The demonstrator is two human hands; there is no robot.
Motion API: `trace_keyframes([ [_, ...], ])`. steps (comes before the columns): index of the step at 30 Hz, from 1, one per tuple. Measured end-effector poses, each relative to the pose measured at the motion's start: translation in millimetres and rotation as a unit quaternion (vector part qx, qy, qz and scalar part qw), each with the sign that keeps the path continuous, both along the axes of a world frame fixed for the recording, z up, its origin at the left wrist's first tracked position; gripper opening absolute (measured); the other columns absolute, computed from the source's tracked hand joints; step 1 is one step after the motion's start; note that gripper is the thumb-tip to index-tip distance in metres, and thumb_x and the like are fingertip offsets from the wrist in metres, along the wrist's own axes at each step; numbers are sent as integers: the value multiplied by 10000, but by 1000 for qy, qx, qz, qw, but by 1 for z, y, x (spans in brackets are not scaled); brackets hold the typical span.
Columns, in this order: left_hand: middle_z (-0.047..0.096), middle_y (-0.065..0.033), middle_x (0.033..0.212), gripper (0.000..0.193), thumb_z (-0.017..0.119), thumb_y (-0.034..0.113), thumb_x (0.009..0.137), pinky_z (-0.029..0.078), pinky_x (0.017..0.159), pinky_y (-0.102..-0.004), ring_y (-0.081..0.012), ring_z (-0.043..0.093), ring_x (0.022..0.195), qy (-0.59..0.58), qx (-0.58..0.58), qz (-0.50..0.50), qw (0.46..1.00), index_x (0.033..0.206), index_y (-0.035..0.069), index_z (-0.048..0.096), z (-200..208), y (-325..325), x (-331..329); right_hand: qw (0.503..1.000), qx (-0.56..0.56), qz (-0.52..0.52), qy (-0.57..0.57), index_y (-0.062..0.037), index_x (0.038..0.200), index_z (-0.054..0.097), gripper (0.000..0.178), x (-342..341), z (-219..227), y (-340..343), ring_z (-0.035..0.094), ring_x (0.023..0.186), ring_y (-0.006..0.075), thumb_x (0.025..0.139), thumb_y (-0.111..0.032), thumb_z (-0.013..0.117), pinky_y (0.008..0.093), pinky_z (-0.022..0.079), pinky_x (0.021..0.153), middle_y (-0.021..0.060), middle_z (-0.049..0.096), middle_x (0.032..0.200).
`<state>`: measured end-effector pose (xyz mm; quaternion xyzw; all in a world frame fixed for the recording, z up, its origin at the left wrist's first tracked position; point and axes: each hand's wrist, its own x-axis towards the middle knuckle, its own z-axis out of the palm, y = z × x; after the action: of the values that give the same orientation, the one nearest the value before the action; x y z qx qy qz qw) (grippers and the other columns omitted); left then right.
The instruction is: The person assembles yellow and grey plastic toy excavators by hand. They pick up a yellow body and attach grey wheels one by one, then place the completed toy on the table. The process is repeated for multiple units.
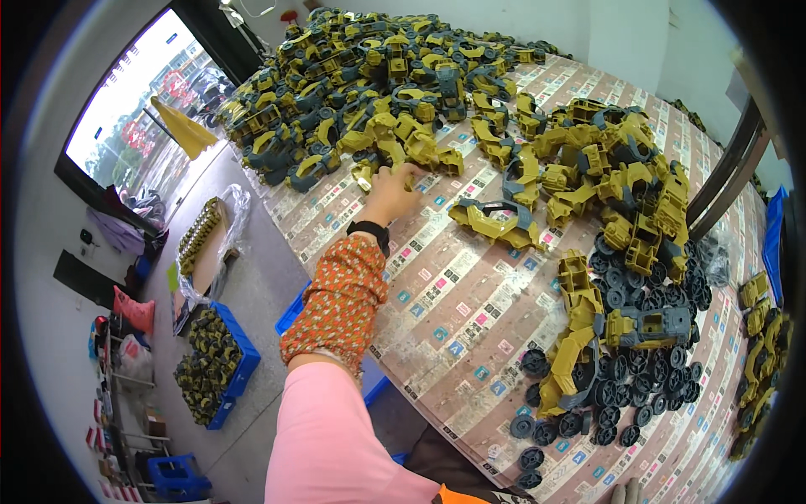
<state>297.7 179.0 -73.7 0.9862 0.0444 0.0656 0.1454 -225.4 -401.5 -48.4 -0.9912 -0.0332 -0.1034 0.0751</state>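
My left arm, in a pink sleeve with a patterned orange oversleeve and a black wristband, reaches away from me across the table. At the near edge of a large heap of yellow and dark-grey toy truck bodies (336, 109), my left hand (392, 195) curls its fingers on a yellow toy truck body (410, 180), partly hidden by the hand. Right beside it lie more yellow bodies (449, 160). A separate yellow and grey toy truck body (495, 225) rests to the right of the hand. My right hand does not show.
On the right, a second pile of yellow bodies (579, 181) adjoins many black toy wheels (621, 370). Two grey-brown rounded shapes (625, 491), unclear in kind, sit at the lower edge. Left on the floor stands a blue crate (243, 365) of parts. A dark post (730, 168) rises at right.
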Motion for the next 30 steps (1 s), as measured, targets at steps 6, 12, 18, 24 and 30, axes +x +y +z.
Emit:
trace_keyframes([
  [6, 611, -199, 1249, 489, 770, 411, 917, 500, 1036, -512, -421, 581, 1238, 48, 28, -32, 998, 1375, 283, 655, 45, -40, -43, 1000, 4, 4, -14, 14, 1292, 738, 379, 5, 3, 4, 662, 1224, 508, 967, -166, 668, 576, 543, 1052, 304, 693, 1340],
  [12, 665, -127, 1265, 439, 737, 375, 970, 487, 1046, -497, -374, 602, 1246, -119, 76, -92, 986, 1366, 200, 664, 101, -137, -43, 1000, 5, -3, 5, 1, 1316, 722, 409, 9, 12, 5, 673, 1201, 516, 943, -163, 683, 572, 559, 1035, 309, 686, 1349],
  [18, 533, -265, 1496, 677, 770, 511, 913, 401, 1164, -646, -515, 447, 1421, -113, -136, -349, 920, 1503, 243, 573, 98, -267, 42, 998, 26, -25, 51, -46, 1382, 687, 473, 0, 6, -3, 608, 1318, 503, 922, -152, 710, 562, 516, 1116, 277, 631, 1453],
  [24, 381, -210, 1664, 671, 775, 593, 901, 367, 1150, -750, -558, 254, 1551, -82, -5, -352, 933, 1504, 374, 577, 114, -387, 67, 997, 26, -43, 64, -85, 1381, 688, 475, -1, 11, -4, 609, 1327, 487, 920, -181, 746, 541, 527, 1115, 238, 635, 1458],
  [30, 373, -166, 1661, 571, 822, 494, 830, 395, 1090, -792, -545, 273, 1543, -43, 126, -320, 938, 1365, 389, 655, 98, -397, 51, 996, 49, -51, 48, -84, 1383, 696, 495, -4, 10, -6, 609, 1333, 465, 902, -171, 768, 535, 536, 1094, 208, 645, 1461],
])
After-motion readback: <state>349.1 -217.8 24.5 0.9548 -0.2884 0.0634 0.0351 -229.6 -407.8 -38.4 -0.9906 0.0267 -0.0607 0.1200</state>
